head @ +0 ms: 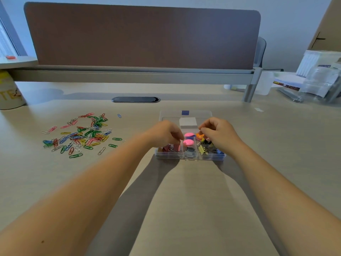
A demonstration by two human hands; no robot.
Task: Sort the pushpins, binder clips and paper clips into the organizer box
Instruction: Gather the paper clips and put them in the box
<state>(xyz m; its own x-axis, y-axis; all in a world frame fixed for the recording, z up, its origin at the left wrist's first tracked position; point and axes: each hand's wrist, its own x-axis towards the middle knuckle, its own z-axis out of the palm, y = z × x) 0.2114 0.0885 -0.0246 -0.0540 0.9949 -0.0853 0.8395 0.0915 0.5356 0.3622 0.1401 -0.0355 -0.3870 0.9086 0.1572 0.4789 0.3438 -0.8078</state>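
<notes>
Organizer box point(169, 156) sits mid-desk, lid open, directly under both hands. Left hand point(166, 133) curled over left compartment, fingertips at a pink binder clip point(177, 146); grip unclear. Right hand point(217, 133) curled over right compartment's binder clips point(209, 149); what it pinches is hidden. Two pink pushpins point(188, 142) in middle compartment. Paper clips point(81, 134), too many to count, lie well left on desk point(184, 200).

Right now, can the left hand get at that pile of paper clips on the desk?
Probably yes. The left hand is over the organizer box, and the paper clips lie loose on the desk on that same side, with nothing visible between them.
</notes>
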